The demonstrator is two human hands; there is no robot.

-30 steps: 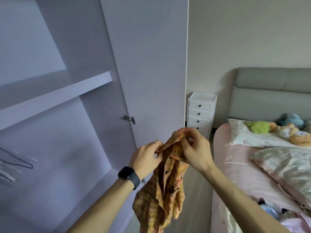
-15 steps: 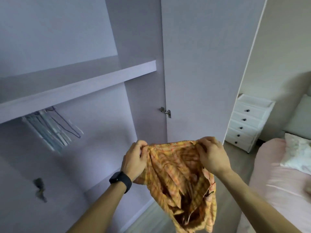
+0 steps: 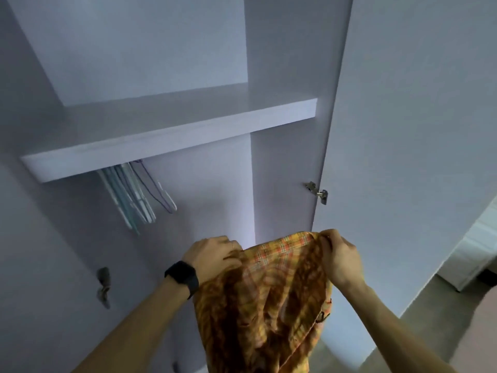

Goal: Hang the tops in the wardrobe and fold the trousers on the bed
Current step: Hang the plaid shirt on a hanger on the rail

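Note:
An orange and yellow plaid shirt hangs spread between my two hands in front of the open wardrobe. My left hand, with a black watch on the wrist, grips the shirt's upper left edge. My right hand pinches the upper right edge. Several empty hangers hang bunched under the wardrobe shelf, up and to the left of my left hand. The bed and the trousers are out of view.
The open wardrobe door stands to the right, with a metal hinge at its inner edge. A hinge shows on the left side. Part of a white drawer unit and grey floor show at far right.
My view has swung left from the bed to the wardrobe interior. My hands have moved apart, and the bunched shirt now hangs spread between them.

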